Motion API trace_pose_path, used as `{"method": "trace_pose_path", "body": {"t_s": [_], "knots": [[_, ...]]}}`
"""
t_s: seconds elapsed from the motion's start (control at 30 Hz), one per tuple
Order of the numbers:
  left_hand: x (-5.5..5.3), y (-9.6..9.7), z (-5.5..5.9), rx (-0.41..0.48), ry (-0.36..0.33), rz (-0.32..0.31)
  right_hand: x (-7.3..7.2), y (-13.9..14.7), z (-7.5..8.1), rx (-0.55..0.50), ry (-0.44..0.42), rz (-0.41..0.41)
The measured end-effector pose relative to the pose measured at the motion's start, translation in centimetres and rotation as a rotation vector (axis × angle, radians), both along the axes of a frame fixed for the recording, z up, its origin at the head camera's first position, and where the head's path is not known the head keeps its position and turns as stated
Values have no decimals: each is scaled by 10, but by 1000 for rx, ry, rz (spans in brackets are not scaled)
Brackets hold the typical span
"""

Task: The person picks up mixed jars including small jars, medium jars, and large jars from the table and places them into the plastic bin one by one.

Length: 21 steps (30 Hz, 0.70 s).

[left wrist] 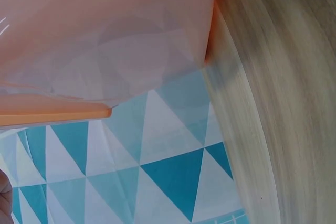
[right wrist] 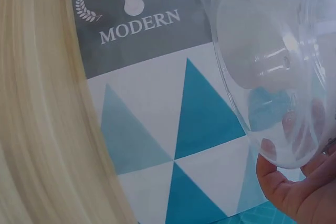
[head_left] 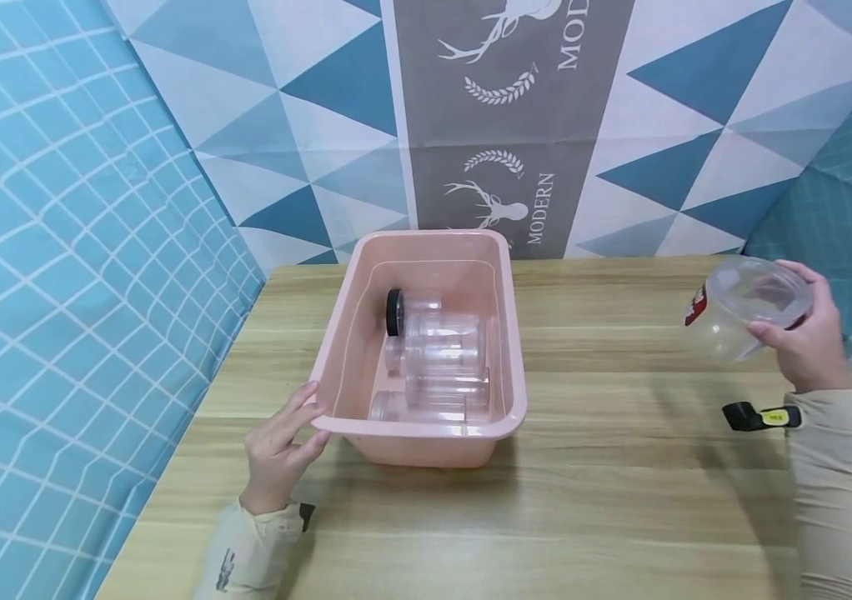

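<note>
My right hand (head_left: pixel 809 333) grips a clear plastic jar (head_left: pixel 726 325) above the table's right side. This wide-mouthed jar has a red label and is tilted; in the right wrist view the thumb (right wrist: pixel 268 171) lies at its rim. My left hand (head_left: pixel 279 454) touches the near left corner of a pink plastic basin (head_left: pixel 426 450), fingers extended at the rim. In the left wrist view, only a bit of that hand (left wrist: pixel 4 200) shows at the edge. Inside the basin lie several clear jars (head_left: pixel 444 342) on their sides, one with a black lid (head_left: pixel 394 312).
The basin stands on a wood-grain table (head_left: pixel 621 492). Behind it hangs a patterned cloth (head_left: pixel 336 108) with triangles and a grey deer panel. A blue checked cloth (head_left: pixel 58 250) borders the left side, and a teal cloth (head_left: pixel 839 242) the right.
</note>
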State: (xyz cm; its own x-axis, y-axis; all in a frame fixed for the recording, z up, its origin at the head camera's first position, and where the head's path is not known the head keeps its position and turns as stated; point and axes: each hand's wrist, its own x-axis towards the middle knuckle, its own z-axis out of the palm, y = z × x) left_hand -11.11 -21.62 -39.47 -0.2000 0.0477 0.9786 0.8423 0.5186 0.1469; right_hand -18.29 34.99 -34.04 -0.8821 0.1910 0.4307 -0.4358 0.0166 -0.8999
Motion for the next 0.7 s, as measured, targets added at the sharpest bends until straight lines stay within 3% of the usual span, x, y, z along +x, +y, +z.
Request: {"method": "trace_pose_path", "body": {"t_s": [0.1, 0.23, 0.4, 0.7], "knots": [[1, -2, -1, -11, -19, -6, -2, 0, 6, 136, -24, -122], [2, -4, -3, -18, -29, 1, -4, -2, 13, 230, -52, -199], [2, -4, -3, -21, -25, 13, -6, -4, 20, 266, -54, -173], [1, -4, -2, -19, -17, 12, -10, -6, 38, 480, -98, -192]]}}
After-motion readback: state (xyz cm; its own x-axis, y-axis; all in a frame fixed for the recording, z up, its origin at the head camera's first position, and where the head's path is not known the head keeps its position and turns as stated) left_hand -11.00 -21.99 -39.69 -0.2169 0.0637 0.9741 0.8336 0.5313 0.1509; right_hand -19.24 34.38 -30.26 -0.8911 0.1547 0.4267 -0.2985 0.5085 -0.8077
